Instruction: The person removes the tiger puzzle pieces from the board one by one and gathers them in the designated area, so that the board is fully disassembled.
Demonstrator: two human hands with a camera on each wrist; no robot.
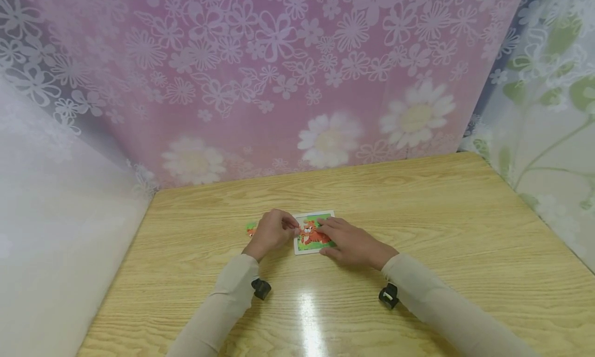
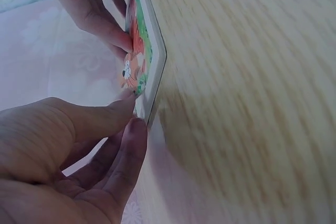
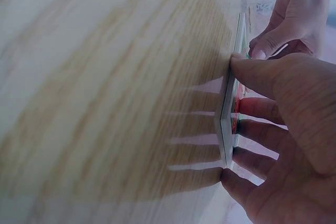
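A jigsaw puzzle (image 1: 314, 237) with an orange tiger on green lies in a white-edged tray (image 1: 307, 252); a pale bare patch shows at its upper left. My left hand (image 1: 273, 232) is at the tray's left edge, thumb and forefinger pinching a small puzzle piece, mostly hidden by the fingertips (image 2: 137, 124). My right hand (image 1: 350, 242) rests on the right part of the puzzle. In the right wrist view its thumb touches the tray's near edge and its spread, fairly straight fingers (image 3: 257, 132) press on the picture. Beside my left hand lies a loose puzzle piece (image 1: 251, 229), partly covered.
The wooden table (image 1: 418, 207) stretches around the tray on all sides. A pink flowered backdrop (image 1: 279, 88) rises along its far edge, with pale hangings at left and right. Each wrist wears a small black camera.
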